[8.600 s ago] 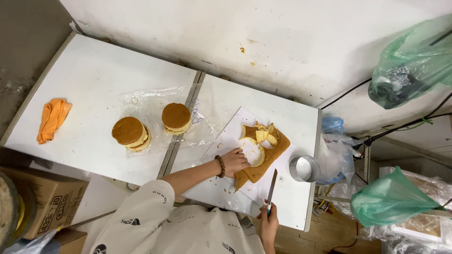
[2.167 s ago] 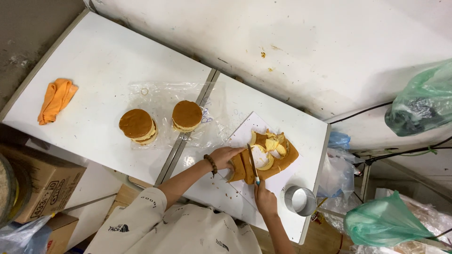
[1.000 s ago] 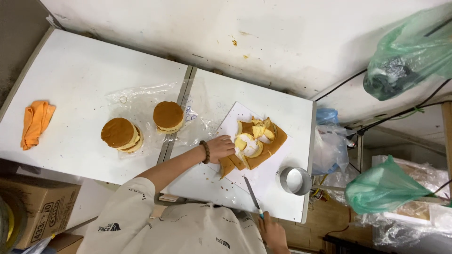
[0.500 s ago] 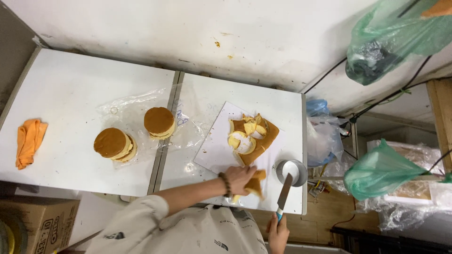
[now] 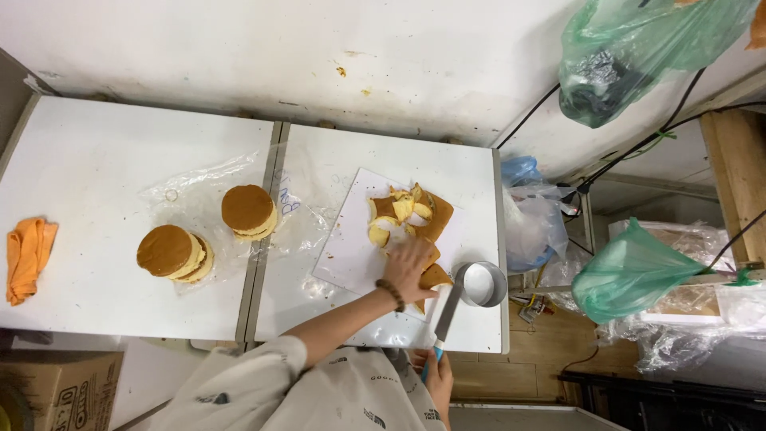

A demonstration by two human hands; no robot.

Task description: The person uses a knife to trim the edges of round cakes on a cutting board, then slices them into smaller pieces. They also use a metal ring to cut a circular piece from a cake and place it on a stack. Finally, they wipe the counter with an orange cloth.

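Note:
My left hand (image 5: 412,267) lies on brown cake trimmings (image 5: 433,278) at the near edge of a white cutting board (image 5: 351,247), fingers closed over a piece. More yellow and brown cake scraps (image 5: 408,211) are piled at the board's far side. My right hand (image 5: 437,375) sits below the table edge, gripping a blue-handled knife (image 5: 445,315) whose blade points up toward a round metal cutter ring (image 5: 480,284).
Two stacks of round brown sponge cakes (image 5: 248,211) (image 5: 171,253) sit on clear plastic wrap (image 5: 199,191) on the left white table. An orange cloth (image 5: 26,257) lies far left. Green plastic bags (image 5: 634,271) (image 5: 638,48) hang at right; a cardboard box (image 5: 56,387) stands below.
My left hand moved from the scrap pile toward the near board edge, onto the trimmings. The knife swung from beside the board to below the table edge.

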